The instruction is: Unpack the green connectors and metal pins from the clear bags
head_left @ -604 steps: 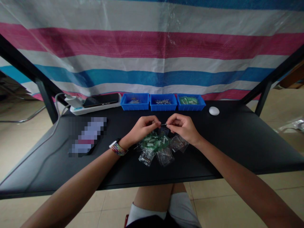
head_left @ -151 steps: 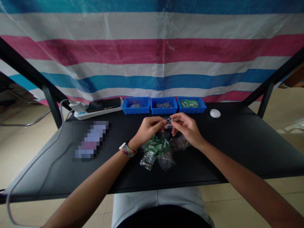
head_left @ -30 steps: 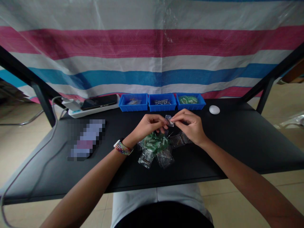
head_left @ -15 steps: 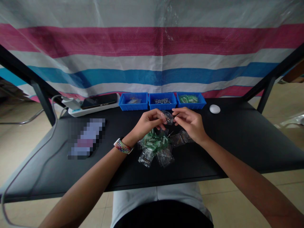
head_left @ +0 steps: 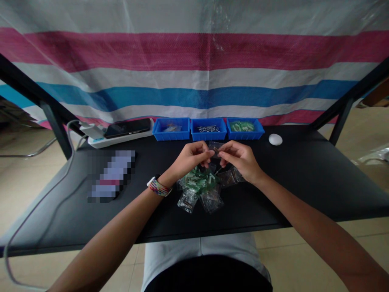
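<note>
My left hand point(head_left: 190, 159) and my right hand point(head_left: 238, 159) meet above the black table point(head_left: 304, 178), both pinching a small clear plastic bag point(head_left: 215, 147) between thumbs and fingers. Just below them lies a pile of small clear bags point(head_left: 202, 188), some holding green parts. My left wrist wears a colourful beaded band point(head_left: 158, 187).
Three blue bins point(head_left: 208, 129) stand in a row at the table's back, with small parts, metal pins and green pieces. A white power strip point(head_left: 118, 137) carrying a phone lies back left, a white round object point(head_left: 275, 139) back right. A striped tarp hangs behind.
Both hands kept working the small clear bag. It dropped slightly and flattened between the fingertips, and my right hand closed back onto it after briefly loosening.
</note>
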The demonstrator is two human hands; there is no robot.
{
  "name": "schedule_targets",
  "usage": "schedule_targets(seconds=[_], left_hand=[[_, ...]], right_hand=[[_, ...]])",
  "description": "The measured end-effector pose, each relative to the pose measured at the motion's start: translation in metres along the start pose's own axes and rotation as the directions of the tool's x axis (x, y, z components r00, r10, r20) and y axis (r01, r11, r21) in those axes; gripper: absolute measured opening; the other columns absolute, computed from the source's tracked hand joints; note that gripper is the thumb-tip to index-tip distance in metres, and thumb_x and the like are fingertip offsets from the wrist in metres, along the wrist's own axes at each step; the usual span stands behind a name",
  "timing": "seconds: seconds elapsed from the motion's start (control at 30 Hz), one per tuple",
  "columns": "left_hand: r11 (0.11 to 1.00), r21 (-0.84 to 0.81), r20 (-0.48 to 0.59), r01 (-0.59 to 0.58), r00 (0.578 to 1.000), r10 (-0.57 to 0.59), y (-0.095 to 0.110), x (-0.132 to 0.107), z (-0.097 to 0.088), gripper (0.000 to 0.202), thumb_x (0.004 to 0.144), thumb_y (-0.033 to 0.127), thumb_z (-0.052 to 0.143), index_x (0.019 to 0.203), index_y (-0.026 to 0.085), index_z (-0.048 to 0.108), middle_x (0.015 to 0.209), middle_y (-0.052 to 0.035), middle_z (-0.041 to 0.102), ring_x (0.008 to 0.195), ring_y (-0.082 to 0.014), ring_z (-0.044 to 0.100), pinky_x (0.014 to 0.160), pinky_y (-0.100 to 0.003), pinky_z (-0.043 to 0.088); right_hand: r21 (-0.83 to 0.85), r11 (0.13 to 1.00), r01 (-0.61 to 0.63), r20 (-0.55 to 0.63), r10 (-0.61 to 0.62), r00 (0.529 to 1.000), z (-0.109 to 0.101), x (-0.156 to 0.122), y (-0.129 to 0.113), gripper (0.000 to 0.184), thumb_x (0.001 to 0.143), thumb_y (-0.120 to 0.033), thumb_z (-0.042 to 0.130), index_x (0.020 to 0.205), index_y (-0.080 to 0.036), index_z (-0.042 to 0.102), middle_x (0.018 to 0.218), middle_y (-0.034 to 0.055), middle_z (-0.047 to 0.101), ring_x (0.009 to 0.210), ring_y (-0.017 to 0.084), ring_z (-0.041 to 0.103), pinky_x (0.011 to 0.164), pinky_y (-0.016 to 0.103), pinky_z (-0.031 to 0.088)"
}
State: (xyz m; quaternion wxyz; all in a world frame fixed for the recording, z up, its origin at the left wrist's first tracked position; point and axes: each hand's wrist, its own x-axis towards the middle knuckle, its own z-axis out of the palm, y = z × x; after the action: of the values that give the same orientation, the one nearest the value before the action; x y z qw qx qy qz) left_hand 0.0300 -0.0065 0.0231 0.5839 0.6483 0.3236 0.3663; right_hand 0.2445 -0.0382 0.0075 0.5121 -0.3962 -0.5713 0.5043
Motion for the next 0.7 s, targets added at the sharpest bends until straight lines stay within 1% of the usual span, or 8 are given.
schedule_targets(seconds=[0.1, 0.17, 0.3, 0.37, 0.47, 0.53, 0.6, 0.7], left_hand=[[1.000, -0.002, -0.001, 0.005, 1.000, -0.005, 0.000, -0.001, -0.001, 0.052, 0.097, 0.053, 0.067, 0.059, 0.018, 0.055, 0.055, -0.0009, 0.060, 0.053, -0.0117, 0.059, 0.060, -0.025, 0.049], [0.998, -0.049, 0.011, 0.037, 0.999, -0.036, 0.000, -0.001, -0.002, 0.058, 0.100, 0.057, 0.059, 0.057, 0.018, 0.057, 0.053, -0.0026, 0.060, 0.052, -0.0125, 0.059, 0.060, -0.026, 0.049], [0.985, -0.115, 0.070, 0.127, 0.990, -0.120, -0.001, 0.000, -0.001, 0.058, 0.099, 0.064, 0.058, 0.071, 0.014, 0.069, 0.066, -0.0089, 0.072, 0.055, -0.0153, 0.066, 0.060, -0.027, 0.052], [0.980, -0.149, 0.070, 0.133, 0.990, -0.124, -0.002, 0.000, -0.001, 0.054, 0.097, 0.064, 0.063, 0.080, 0.013, 0.071, 0.069, -0.0078, 0.073, 0.054, -0.0146, 0.066, 0.057, -0.026, 0.052], [0.973, -0.201, 0.069, 0.117, 0.992, -0.105, -0.003, 0.000, -0.001, 0.044, 0.094, 0.058, 0.069, 0.089, 0.014, 0.071, 0.069, -0.0036, 0.071, 0.053, -0.0140, 0.066, 0.055, -0.026, 0.052], [0.974, -0.206, 0.080, 0.095, 0.994, -0.080, -0.003, 0.000, -0.001, 0.035, 0.093, 0.050, 0.074, 0.095, 0.015, 0.070, 0.076, -0.0036, 0.074, 0.057, -0.0147, 0.069, 0.056, -0.025, 0.053], [0.981, -0.183, 0.076, 0.067, 0.996, -0.053, -0.002, 0.000, -0.001, 0.029, 0.089, 0.042, 0.079, 0.097, 0.015, 0.069, 0.082, -0.0039, 0.075, 0.063, -0.0150, 0.073, 0.058, -0.024, 0.053], [0.990, -0.136, 0.036, 0.031, 0.999, -0.026, -0.002, 0.001, 0.000, 0.027, 0.085, 0.037, 0.082, 0.094, 0.015, 0.068, 0.079, -0.0021, 0.073, 0.062, -0.0134, 0.072, 0.058, -0.022, 0.053]], right_hand=[[-0.055, 0.995, 0.089, -0.068, -0.092, 0.993, -0.002, 0.000, -0.002, 0.029, 0.084, -0.045, 0.087, 0.091, -0.021, 0.071, 0.074, -0.0007, 0.069, 0.058, 0.014, 0.066, 0.056, 0.029, 0.056], [-0.157, 0.975, 0.158, -0.108, -0.176, 0.978, -0.003, -0.002, -0.005, 0.023, 0.089, -0.042, 0.083, 0.092, -0.022, 0.072, 0.076, 0.0001, 0.070, 0.060, 0.015, 0.065, 0.058, 0.031, 0.056], [-0.447, 0.829, 0.336, -0.067, -0.405, 0.912, -0.003, -0.007, -0.013, 0.008, 0.096, -0.034, 0.075, 0.095, -0.026, 0.077, 0.093, 0.0053, 0.073, 0.078, 0.021, 0.069, 0.070, 0.038, 0.060], [-0.527, 0.742, 0.413, -0.010, -0.492, 0.871, -0.002, -0.009, -0.016, 0.007, 0.097, -0.029, 0.073, 0.094, -0.029, 0.079, 0.096, 0.0063, 0.074, 0.085, 0.023, 0.070, 0.075, 0.041, 0.061], [-0.568, 0.669, 0.479, 0.052, -0.552, 0.832, -0.002, -0.009, -0.016, 0.012, 0.096, -0.023, 0.072, 0.093, -0.031, 0.081, 0.097, 0.0066, 0.073, 0.091, 0.025, 0.070, 0.080, 0.045, 0.061], [-0.576, 0.642, 0.506, 0.076, -0.574, 0.815, -0.002, -0.009, -0.014, 0.015, 0.096, -0.021, 0.072, 0.094, -0.031, 0.082, 0.100, 0.0073, 0.072, 0.093, 0.025, 0.071, 0.081, 0.045, 0.061], [-0.592, 0.619, 0.516, 0.093, -0.584, 0.806, -0.003, -0.008, -0.011, 0.017, 0.096, -0.019, 0.071, 0.097, -0.032, 0.083, 0.103, 0.0078, 0.071, 0.096, 0.025, 0.071, 0.080, 0.044, 0.062], [-0.631, 0.588, 0.507, 0.097, -0.588, 0.803, -0.003, -0.007, -0.009, 0.019, 0.096, -0.018, 0.069, 0.103, -0.031, 0.081, 0.110, 0.0086, 0.071, 0.102, 0.027, 0.071, 0.087, 0.047, 0.063]])
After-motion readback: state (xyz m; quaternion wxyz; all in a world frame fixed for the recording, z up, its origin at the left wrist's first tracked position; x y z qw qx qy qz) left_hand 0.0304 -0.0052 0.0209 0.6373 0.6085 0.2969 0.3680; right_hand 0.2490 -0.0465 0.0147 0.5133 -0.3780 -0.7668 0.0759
